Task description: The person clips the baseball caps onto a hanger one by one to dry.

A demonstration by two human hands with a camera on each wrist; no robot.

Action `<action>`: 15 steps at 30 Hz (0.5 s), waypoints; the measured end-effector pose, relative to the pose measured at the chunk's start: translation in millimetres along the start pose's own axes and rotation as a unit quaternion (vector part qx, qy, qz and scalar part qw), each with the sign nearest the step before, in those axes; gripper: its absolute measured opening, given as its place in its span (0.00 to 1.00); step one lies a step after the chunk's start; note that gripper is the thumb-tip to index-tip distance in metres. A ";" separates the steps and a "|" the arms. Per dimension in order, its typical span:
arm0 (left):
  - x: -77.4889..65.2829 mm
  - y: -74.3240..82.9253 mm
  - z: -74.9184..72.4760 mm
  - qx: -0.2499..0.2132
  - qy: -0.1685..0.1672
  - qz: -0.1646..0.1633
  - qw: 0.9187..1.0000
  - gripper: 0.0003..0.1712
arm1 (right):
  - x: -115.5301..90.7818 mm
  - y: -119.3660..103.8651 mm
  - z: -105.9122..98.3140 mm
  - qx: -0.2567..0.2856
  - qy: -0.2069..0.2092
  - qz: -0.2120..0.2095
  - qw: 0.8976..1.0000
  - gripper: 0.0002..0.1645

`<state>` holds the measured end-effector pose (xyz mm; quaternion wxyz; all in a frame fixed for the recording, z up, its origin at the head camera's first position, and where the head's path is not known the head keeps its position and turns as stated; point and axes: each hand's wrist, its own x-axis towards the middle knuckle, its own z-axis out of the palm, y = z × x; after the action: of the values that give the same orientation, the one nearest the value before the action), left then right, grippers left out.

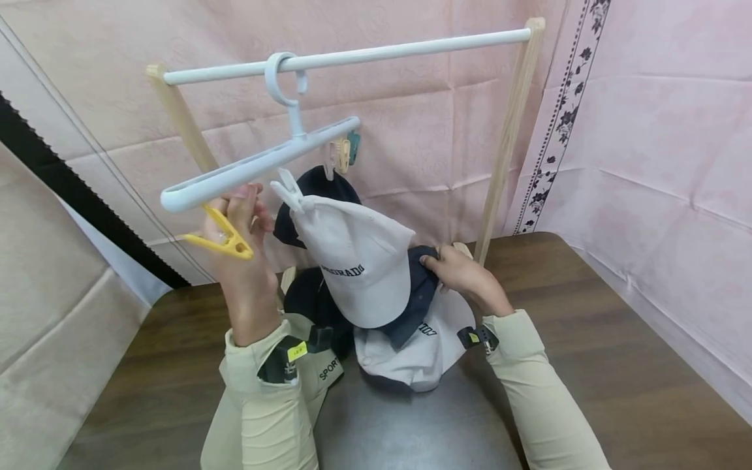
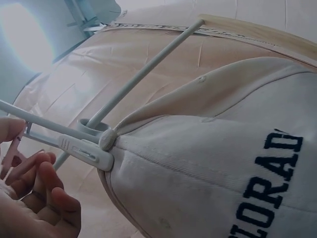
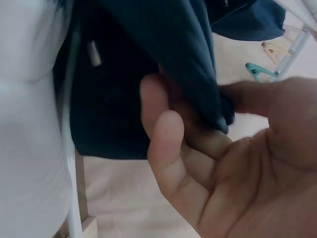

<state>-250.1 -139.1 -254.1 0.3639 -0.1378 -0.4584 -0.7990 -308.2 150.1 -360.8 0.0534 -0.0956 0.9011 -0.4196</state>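
Note:
A pale blue hanger (image 1: 252, 168) hangs on the rod. From it a white cap (image 1: 358, 254) with dark lettering hangs by a white clip (image 2: 86, 152), and a dark cap (image 1: 331, 183) hangs behind. My left hand (image 1: 241, 261) is beneath the hanger's near end, pinching a pink clip (image 2: 17, 161) between thumb and fingers. In the head view a yellow clip (image 1: 235, 245) overlaps that hand. My right hand (image 1: 464, 271) pinches the edge of a navy cap (image 3: 183, 54), which is partly hidden behind the white one.
A wooden rack holds the pale rod (image 1: 411, 51). Pale and green clips (image 1: 354, 147) hang at the hanger's far end. On the table (image 1: 587, 339), another white cap (image 1: 405, 359), a black cap (image 1: 314, 297) and a beige cap (image 1: 317, 365) lie below.

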 end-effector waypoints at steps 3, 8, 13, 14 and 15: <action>-3.5 -0.1 0.8 0.015 -0.029 -0.020 0.999 0.07 | -3.9 -2.2 -1.7 0.038 0.018 0.014 0.999 0.18; -8.2 -2.1 1.3 0.040 -0.075 -0.047 0.995 0.09 | -11.3 -4.2 -5.4 0.116 0.004 0.012 0.993 0.13; -9.6 -0.3 -1.5 0.044 -0.099 -0.052 0.993 0.08 | -15.8 -6.4 -11.2 0.196 0.029 0.003 0.980 0.14; -9.5 0.7 -2.1 0.043 -0.105 -0.050 0.992 0.08 | -16.6 -7.3 -13.0 0.200 0.043 0.000 0.979 0.15; -8.7 2.3 -1.7 0.042 -0.109 -0.052 0.992 0.08 | -17.7 -9.0 -15.1 0.201 0.056 -0.004 0.978 0.18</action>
<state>-242.2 -137.3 -258.4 0.2752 -0.1847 -0.5346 -0.7774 -292.4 159.5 -343.9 0.0193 -0.0625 0.7994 -0.5973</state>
